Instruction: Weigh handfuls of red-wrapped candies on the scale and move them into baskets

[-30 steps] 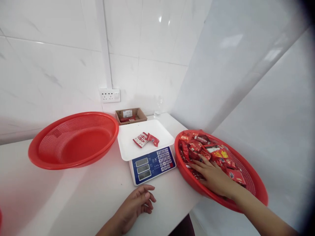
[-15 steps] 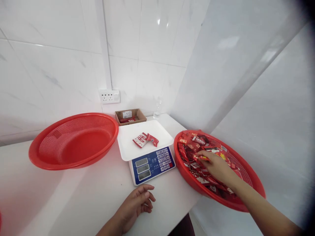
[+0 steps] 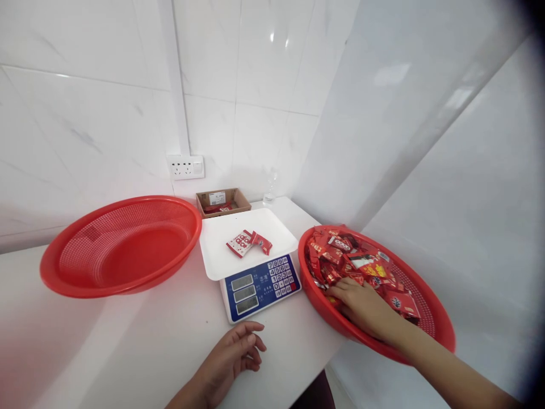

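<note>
My right hand (image 3: 366,307) reaches into the right red basket (image 3: 440,326), its fingers down among many small red packets (image 3: 336,250); the fingertips are partly hidden there. Below the scale, my left hand (image 3: 234,355) rests over the white table with loosely curled, parted fingers and nothing in them. A scale (image 3: 259,287) with a blue keypad panel stands in the middle. On its white tray (image 3: 221,264) lie a white-and-red packet (image 3: 239,243) and a red packet (image 3: 261,242), touching each other.
On the left of the table (image 3: 140,346) is another red basket (image 3: 145,255) with nothing visible inside. Behind the scale stand a small cardboard box (image 3: 242,203) holding red packets and a clear bottle (image 3: 269,190). Walls bound the back and right.
My right hand has moved down and toward the near side of the basket, deeper among the packets. The view has shifted slightly. My left hand keeps its pose.
</note>
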Action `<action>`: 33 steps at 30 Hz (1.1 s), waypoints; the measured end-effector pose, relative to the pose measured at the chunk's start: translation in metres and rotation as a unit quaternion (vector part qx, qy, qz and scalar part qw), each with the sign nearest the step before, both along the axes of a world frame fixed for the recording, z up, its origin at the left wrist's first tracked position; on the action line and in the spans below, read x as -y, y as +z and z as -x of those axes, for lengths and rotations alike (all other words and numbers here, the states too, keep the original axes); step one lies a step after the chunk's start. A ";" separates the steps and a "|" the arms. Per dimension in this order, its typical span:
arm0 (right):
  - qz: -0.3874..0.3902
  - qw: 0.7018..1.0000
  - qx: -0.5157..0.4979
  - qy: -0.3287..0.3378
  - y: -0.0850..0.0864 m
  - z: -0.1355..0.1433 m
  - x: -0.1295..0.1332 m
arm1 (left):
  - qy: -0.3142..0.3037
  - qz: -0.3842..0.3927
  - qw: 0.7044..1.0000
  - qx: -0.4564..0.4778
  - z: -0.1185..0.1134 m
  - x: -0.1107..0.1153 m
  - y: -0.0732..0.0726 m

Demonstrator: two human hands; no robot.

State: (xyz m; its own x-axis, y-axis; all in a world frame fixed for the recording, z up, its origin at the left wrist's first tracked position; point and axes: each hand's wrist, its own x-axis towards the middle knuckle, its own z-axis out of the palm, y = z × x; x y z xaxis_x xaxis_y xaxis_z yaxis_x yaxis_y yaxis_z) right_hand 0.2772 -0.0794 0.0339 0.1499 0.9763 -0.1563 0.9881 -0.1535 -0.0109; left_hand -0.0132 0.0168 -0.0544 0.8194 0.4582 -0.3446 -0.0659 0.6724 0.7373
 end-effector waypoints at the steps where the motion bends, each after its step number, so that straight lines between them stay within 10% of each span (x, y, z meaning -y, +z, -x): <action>1: -0.016 1.000 0.010 -0.001 0.000 0.001 -0.001 | 0.001 0.000 1.000 0.000 0.000 0.000 0.000; 11: -0.220 0.956 -0.084 -0.177 0.032 -0.026 -0.001 | 0.011 0.010 1.000 0.003 0.000 0.001 -0.001; 18: -0.348 0.886 -0.248 -0.182 0.067 0.011 -0.046 | 0.017 0.016 1.000 0.010 -0.002 0.001 0.000; 26: -0.270 0.679 -0.665 -0.156 0.036 0.050 -0.149 | 0.025 0.006 1.000 0.014 -0.001 0.002 -0.002; 33: -0.196 0.665 -0.705 -0.148 0.030 0.053 -0.172 | 0.035 0.022 0.999 0.009 -0.004 0.002 0.000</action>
